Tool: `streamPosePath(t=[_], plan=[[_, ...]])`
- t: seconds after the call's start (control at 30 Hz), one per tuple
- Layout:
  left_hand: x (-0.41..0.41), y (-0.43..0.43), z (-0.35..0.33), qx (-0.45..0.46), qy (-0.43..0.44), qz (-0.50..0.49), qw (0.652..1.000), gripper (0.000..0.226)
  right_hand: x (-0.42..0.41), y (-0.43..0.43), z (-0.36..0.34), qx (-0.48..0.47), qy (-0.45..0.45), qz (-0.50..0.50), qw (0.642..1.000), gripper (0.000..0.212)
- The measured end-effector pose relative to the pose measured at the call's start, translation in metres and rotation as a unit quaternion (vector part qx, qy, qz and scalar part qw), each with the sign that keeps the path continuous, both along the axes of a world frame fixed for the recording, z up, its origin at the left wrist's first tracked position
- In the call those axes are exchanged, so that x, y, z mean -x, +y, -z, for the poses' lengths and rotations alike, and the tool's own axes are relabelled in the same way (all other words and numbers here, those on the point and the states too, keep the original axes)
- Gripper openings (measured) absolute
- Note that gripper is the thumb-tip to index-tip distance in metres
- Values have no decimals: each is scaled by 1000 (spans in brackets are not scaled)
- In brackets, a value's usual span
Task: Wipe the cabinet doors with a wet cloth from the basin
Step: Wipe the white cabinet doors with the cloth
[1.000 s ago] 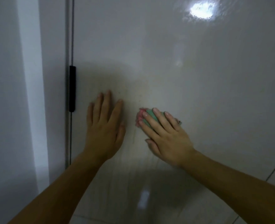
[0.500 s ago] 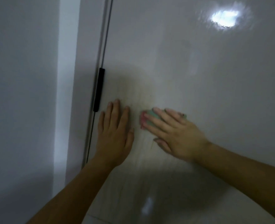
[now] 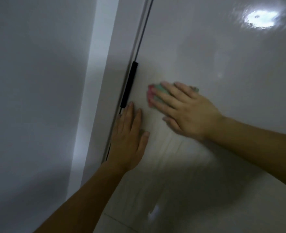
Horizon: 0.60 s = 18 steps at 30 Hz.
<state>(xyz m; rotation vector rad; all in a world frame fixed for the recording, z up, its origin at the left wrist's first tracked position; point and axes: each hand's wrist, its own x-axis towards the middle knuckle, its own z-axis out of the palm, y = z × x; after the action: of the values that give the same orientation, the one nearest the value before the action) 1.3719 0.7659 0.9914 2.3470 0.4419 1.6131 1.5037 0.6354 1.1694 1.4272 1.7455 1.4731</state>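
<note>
A glossy white cabinet door (image 3: 223, 64) fills most of the view. My right hand (image 3: 184, 108) presses a green and pink cloth (image 3: 153, 94) flat against the door, fingers spread over it; only the cloth's left edge shows past the fingertips. My left hand (image 3: 128, 137) lies flat and open on the door just below and left of the cloth, next to the door's left edge. A black bar handle (image 3: 129, 84) runs along that edge, right above my left fingertips. Faint wet streaks show on the door below my hands.
A narrow gap (image 3: 138, 39) separates this door from a white panel (image 3: 37, 81) on the left. A bright lamp reflection (image 3: 260, 18) sits at the upper right of the door. The door's bottom edge (image 3: 118, 222) shows low in the view.
My right hand has slid the cloth up and to the left, toward the handle. My left hand stays flat on the door, now lower than the cloth. The view has tilted and shifted.
</note>
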Motion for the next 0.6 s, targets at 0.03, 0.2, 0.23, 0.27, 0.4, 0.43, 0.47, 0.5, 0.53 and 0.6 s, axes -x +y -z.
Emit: streamPosePath(t=[0.03,0.2,0.23,0.27,0.4,0.43,0.47,0.5,0.53,0.6], plan=[[1,2,1,-4,3,-2,1000,69,8,16,-11,-33,20,-2,999,66],[-1,-1,10,3,-22,13,1000,67,18,25,7,-35,52,5,998,69],[-1,-3,15,9,-22,14,1000,68,11,12,17,14,27,6,1000,69],[0,-6,21,20,-15,16,1000,69,6,-1,24,64,5,11,998,67],[4,-14,41,53,10,17,998,73,2,5,15,120,-40,15,992,62],[4,-15,43,54,9,16,998,73,7,15,12,107,-35,14,994,62],[2,-16,44,58,6,16,998,73,12,24,12,93,-27,11,995,62],[0,-17,45,64,3,18,998,72,16,28,14,85,-21,8,996,63],[-2,-18,45,71,1,20,997,71,16,26,18,85,-20,6,996,63],[-5,-21,46,75,-1,19,997,71,6,7,33,114,-34,12,993,65]])
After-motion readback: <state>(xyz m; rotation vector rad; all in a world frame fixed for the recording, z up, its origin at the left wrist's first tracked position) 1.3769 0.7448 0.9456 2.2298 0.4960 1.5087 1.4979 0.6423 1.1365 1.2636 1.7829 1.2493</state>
